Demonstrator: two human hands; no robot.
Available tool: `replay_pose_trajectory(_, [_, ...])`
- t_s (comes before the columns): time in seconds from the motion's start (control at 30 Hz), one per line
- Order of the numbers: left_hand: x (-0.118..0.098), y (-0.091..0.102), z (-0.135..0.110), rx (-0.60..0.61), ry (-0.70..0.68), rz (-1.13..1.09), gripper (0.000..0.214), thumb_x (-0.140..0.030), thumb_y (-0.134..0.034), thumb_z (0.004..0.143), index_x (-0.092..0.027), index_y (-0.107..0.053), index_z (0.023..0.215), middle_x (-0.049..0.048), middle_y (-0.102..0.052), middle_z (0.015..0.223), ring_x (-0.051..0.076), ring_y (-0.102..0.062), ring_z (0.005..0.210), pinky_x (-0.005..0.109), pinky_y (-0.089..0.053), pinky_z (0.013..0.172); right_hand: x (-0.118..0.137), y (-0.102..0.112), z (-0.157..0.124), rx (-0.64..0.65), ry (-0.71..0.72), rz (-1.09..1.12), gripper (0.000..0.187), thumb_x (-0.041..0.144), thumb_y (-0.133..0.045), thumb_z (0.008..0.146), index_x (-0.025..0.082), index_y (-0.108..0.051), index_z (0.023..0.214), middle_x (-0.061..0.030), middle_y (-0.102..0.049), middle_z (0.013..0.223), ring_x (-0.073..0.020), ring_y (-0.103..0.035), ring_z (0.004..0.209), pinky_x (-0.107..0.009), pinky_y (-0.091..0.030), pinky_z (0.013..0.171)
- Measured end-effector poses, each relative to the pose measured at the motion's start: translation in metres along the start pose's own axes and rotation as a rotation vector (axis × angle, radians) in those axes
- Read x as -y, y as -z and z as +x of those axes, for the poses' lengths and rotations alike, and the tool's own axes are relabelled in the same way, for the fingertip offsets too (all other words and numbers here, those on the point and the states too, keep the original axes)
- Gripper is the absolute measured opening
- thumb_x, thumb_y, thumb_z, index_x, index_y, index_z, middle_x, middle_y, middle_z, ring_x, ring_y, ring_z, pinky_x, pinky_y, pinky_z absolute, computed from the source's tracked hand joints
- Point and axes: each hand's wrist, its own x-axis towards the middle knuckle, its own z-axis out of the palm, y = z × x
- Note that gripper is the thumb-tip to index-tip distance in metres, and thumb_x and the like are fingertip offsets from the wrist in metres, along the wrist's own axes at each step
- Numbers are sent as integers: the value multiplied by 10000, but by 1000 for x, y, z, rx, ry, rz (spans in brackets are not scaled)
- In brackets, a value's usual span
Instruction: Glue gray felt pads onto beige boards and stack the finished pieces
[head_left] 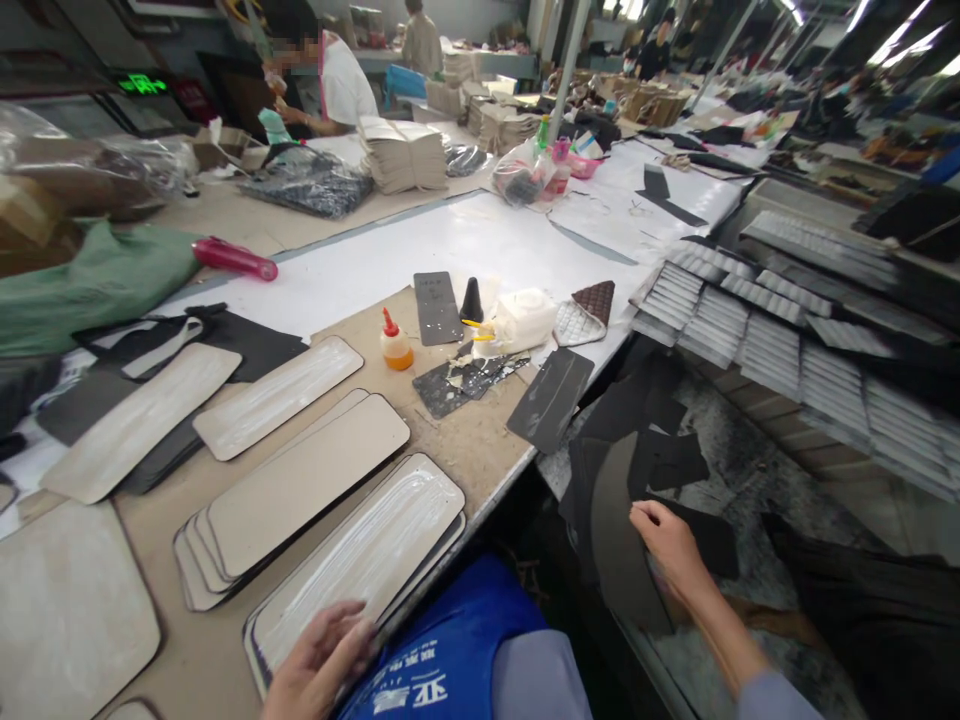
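Observation:
My right hand [666, 545], to the right below table height, has its fingers pinched at the edge of a curved dark grey sheet piece [616, 535]. Other dark cut pieces [671, 458] lie around that sheet. Over the near end of a stack of rounded panels, my left hand [322, 655] is open with its fingers loosely bent. The top panel [375, 535] is streaked with wet white, glue-like stuff. Beside it lies a fanned stack of plain beige panels [307, 485]. I cannot tell whether the left fingertips touch the top panel.
A red-tipped bottle [396, 342] with orange liquid stands on the brown board. Behind it are a white container [517, 318], a black cone [471, 300] and smeared dark cards [551, 398]. Rows of pale strips [761, 340] sit at right. A person [341, 85] works across the table.

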Motion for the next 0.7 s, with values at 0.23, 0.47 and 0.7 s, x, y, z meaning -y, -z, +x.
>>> replay_pose_trajectory(0.23, [-64, -60, -15, 530, -159, -228, 634, -410, -778, 510, -167, -583, 1062, 114, -630, 1077, 214, -617, 872, 318, -478, 795, 161, -24, -105, 353, 408, 389, 262, 425, -505, 738, 190, -572, 642, -50, -612, 816, -166, -558, 792, -231, -437, 724])
replay_pose_trajectory(0.47, [-52, -35, -25, 475, -338, -272, 382, -384, -635, 693, -142, -652, 988, 65, -678, 925, 234, -582, 935, 324, -438, 862, 204, -66, -146, 665, 384, 549, 294, 442, -499, 783, 179, -599, 698, -44, -590, 802, -167, -550, 760, -259, -449, 703])
replay_pose_trajectory(0.7, [-38, -19, -29, 307, -370, -302, 348, -376, -585, 720, -136, -660, 961, 59, -685, 908, 228, -587, 892, 317, -449, 835, 221, -78, -161, 699, 385, 552, 281, 451, -517, 768, 178, -564, 719, -32, -577, 752, -167, -536, 741, -262, -447, 704])
